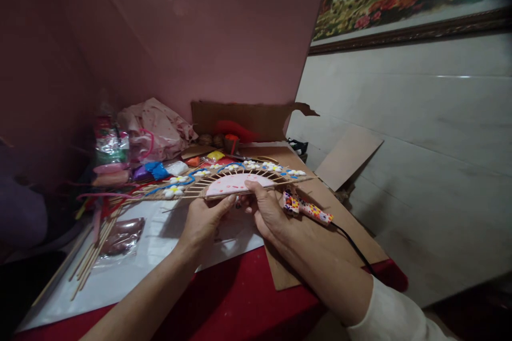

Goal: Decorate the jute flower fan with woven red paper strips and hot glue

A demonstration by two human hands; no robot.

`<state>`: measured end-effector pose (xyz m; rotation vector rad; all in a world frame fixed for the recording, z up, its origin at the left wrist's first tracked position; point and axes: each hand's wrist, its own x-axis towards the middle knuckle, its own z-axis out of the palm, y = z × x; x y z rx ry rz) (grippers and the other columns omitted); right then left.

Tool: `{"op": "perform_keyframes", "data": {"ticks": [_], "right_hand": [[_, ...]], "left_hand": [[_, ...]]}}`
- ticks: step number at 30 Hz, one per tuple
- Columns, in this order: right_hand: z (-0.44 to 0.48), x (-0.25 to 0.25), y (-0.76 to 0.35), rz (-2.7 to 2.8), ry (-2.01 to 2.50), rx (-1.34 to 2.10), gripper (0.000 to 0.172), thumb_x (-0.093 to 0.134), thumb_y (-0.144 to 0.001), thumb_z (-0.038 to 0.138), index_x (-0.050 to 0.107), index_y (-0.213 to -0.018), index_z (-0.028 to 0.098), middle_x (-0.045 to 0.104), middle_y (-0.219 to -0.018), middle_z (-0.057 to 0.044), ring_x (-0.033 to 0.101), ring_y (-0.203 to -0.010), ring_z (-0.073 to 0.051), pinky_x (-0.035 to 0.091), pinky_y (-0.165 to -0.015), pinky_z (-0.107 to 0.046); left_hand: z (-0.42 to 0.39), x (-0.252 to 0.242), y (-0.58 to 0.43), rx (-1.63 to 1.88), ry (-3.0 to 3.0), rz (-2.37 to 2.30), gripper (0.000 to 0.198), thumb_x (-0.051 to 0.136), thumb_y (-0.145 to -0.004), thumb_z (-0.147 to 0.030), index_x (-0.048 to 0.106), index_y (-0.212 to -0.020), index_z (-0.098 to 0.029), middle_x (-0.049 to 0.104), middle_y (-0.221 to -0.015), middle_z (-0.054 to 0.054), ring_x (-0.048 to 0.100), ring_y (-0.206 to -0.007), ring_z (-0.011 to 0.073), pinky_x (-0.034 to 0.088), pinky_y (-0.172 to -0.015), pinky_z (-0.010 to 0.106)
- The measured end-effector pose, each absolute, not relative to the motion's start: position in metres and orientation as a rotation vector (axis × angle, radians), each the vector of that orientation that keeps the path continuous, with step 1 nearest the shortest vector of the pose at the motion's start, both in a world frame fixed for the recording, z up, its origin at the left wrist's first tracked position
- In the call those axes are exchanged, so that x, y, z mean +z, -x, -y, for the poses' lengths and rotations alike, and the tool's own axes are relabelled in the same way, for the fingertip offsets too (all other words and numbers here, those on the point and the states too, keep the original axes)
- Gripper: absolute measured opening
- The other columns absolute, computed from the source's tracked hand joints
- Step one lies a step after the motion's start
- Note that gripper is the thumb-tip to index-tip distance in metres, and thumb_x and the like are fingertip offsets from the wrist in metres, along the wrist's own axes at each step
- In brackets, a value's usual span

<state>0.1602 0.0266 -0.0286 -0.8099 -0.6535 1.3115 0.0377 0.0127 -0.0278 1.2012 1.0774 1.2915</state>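
Observation:
Both hands hold up a handmade hand fan (pixel 234 185) by its lower edge, above the table. It has thin wooden ribs, a pink patterned half-round centre and an outer band with white-and-yellow flowers and blue wavy lines. My left hand (pixel 204 218) pinches the bottom edge left of centre, thumb in front. My right hand (pixel 266 208) grips the right part, its thumb lying on the pink centre. The fingers behind the fan are partly hidden. Just right of my right hand lies a flower-patterned glue gun (pixel 308 208) with a black cord.
Wooden sticks (pixel 94 256) and a clear packet of brown material (pixel 122 237) lie at the left on white sheeting (pixel 160 272). Coloured packets (pixel 156 170) and crumpled pink cloth (pixel 156 125) sit behind. A brown board (pixel 332 245) lies at right over red cloth (pixel 228 298).

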Motion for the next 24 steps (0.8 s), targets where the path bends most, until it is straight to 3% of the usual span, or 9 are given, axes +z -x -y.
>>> {"op": "perform_keyframes", "data": {"ticks": [4,9,14,24], "right_hand": [[-0.0266,-0.0278,-0.1599,0.648,0.804,1.317,0.016,0.069,-0.060,0.025,0.058,-0.068,0.015,0.059,-0.046,0.003,0.047,-0.037,-0.009,0.028,-0.031,-0.018],[-0.0268,-0.0274,-0.1597,0.648,0.799,1.314,0.017,0.070,-0.061,0.026,0.058,-0.068,0.016,0.058,-0.046,0.003,0.047,-0.038,-0.010,0.028,-0.031,-0.017],[-0.0263,-0.0269,-0.1596,0.653,0.785,1.320,0.018,0.070,-0.061,0.027,0.057,-0.068,0.016,0.057,-0.046,0.004,0.046,-0.038,-0.009,0.029,-0.031,-0.016],[-0.0263,-0.0262,-0.1604,0.659,0.807,1.313,0.017,0.070,-0.062,0.027,0.059,-0.066,0.015,0.058,-0.045,0.003,0.047,-0.037,-0.009,0.029,-0.031,-0.017]], "left_hand": [[-0.0104,-0.0249,-0.0390,1.279,-1.201,-1.075,0.035,0.072,-0.068,-0.036,0.067,-0.091,-0.010,0.064,-0.069,0.004,0.050,-0.054,0.0110,0.040,-0.050,0.022],[-0.0090,-0.0199,-0.0397,1.286,-1.143,-0.988,0.036,0.076,-0.061,-0.033,0.070,-0.090,-0.012,0.070,-0.085,0.008,0.059,-0.068,0.0168,0.044,-0.061,0.026],[-0.0104,-0.0198,-0.0391,1.273,-1.164,-0.987,0.039,0.077,-0.058,-0.035,0.070,-0.089,-0.013,0.070,-0.086,0.008,0.059,-0.070,0.0183,0.043,-0.061,0.027],[-0.0081,-0.0189,-0.0396,1.279,-1.155,-0.998,0.024,0.072,-0.063,-0.034,0.066,-0.071,-0.013,0.060,-0.058,0.000,0.048,-0.050,0.0113,0.036,-0.050,0.024]]}}
